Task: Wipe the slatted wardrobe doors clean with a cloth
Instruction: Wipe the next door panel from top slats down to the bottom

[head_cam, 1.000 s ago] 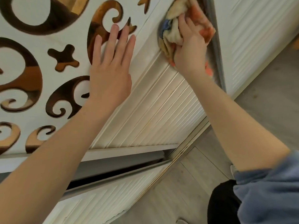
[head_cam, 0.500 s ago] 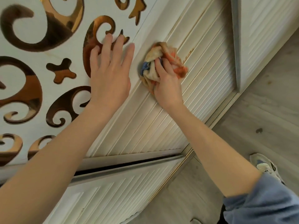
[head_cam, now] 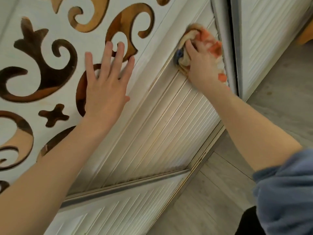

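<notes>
The right hand (head_cam: 204,68) grips a bunched orange cloth (head_cam: 205,42) against the slatted wardrobe door (head_cam: 152,133), while the left hand (head_cam: 105,85) lies flat, fingers spread, on the scroll-cut panel (head_cam: 30,102).

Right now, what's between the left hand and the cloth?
Head view: only the door's plain white frame strip runs between the left hand and the cloth; nothing else lies on that stretch.
</notes>
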